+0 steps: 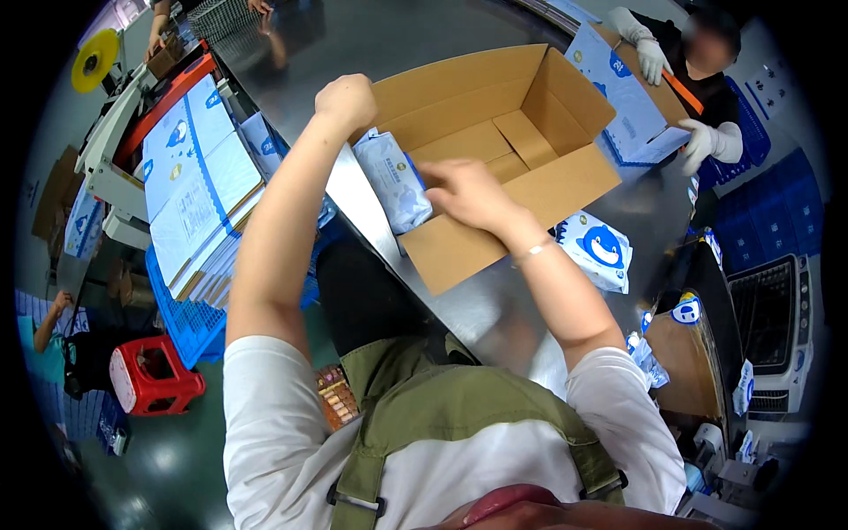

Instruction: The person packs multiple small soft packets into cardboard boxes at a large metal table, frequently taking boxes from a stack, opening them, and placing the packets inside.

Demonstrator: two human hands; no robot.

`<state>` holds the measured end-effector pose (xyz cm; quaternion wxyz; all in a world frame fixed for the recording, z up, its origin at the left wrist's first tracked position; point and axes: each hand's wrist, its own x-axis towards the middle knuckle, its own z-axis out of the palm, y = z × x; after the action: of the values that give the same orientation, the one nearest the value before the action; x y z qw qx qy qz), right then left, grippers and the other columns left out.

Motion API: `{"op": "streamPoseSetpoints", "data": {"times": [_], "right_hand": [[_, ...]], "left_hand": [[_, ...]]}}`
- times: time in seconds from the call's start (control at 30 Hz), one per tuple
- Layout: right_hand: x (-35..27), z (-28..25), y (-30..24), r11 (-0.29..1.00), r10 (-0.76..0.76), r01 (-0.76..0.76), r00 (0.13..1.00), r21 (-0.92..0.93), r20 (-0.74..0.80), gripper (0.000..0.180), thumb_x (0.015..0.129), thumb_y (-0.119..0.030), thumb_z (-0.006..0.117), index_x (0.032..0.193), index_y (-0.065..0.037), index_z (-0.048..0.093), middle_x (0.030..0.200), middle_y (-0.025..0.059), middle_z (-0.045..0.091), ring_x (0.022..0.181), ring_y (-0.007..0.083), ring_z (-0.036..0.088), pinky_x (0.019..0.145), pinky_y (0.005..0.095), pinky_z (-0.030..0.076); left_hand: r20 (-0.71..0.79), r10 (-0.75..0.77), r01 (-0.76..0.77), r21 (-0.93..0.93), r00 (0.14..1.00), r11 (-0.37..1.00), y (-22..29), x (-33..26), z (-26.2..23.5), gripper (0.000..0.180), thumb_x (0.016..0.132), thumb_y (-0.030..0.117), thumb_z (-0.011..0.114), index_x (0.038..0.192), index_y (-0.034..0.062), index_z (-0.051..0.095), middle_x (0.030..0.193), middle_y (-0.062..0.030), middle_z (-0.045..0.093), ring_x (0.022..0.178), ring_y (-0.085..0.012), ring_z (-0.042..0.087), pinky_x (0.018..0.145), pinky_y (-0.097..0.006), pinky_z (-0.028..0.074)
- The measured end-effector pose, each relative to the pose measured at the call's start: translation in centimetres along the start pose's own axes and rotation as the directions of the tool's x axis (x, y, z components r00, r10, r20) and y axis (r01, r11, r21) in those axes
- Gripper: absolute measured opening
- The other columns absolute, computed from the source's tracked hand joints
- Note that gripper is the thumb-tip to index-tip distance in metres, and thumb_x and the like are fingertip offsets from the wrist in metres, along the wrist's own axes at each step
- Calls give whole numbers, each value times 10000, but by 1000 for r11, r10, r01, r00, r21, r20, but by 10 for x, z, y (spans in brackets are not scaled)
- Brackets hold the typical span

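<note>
A polished metal table [499, 322] bears an open brown cardboard box [459, 79], a white-and-blue soft pack [599, 249] near its right side and a white-and-blue carton [632, 124] beyond; a red stool [155, 380] stands on the dark green floor [159, 459].

Tiny unreadable print on left packet [386, 179] and stacked cartons [187, 168], whale emblem [602, 246] on right packet [590, 256]

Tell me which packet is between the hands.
The white packet at the left end of the open box, between left hand and right hand; the whale-faced packet lies on the table, right of that hand.
</note>
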<state>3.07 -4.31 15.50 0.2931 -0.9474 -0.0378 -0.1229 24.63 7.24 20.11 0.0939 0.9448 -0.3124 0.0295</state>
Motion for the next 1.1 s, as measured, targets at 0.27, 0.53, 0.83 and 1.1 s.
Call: {"op": "streamPoseSetpoints", "data": {"times": [0.27, 0.53, 0.83, 1.1], "right_hand": [[-179, -132, 73, 829, 398, -441, 897, -344, -193, 1008, 496, -154, 865, 1403, -147, 426, 1448, 195, 394, 1385, 361, 306, 1133, 497, 250], [-231, -111, 129, 804, 544, -565, 825, -186, -154, 979, 430, -169, 803, 1354, -119, 485, 1248, 193, 553, 1131, 391, 516, 990, 391, 422], [-204, -112, 113, 593, 557, -632, 769, 499, 312, 795, 556, -140, 813, 1294, -4, 550, 1223, 138, 602, 1138, 237, 550, 999, 306, 405], [-279, -66, 111, 337, 832, -298, 538, 893, -135, 650, 839, -344, 686, 1335, 27, 489, 1273, 193, 564, 1210, 255, 525, 1031, 344, 403]], "left_hand": [[-51, 24, -15, 174, 998, 985, -33, 37, -17, 276, 817, 125, 573, 1062, 73, 689, 1103, -172, 668, 1042, -341, 641, 878, -442, 516], [-537, 577, -751, -178, 615, 635, 107, -87, -16, 354, 771, 155, 707, 1093, 34, 623, 1101, -168, 631, 1043, -321, 602, 906, -389, 473], [31, 294, -69, -943, 955, 326, 188, -203, 148, 835, 745, 139, 782, 1418, -25, 316, 1390, -221, 420, 1242, -289, 473, 1019, -398, 410], [134, 248, 185, -964, 960, -193, 227, -168, 182, 493, 918, 282, 629, 1270, -39, 502, 1096, -113, 631, 1012, -170, 588, 878, -294, 459]]}}
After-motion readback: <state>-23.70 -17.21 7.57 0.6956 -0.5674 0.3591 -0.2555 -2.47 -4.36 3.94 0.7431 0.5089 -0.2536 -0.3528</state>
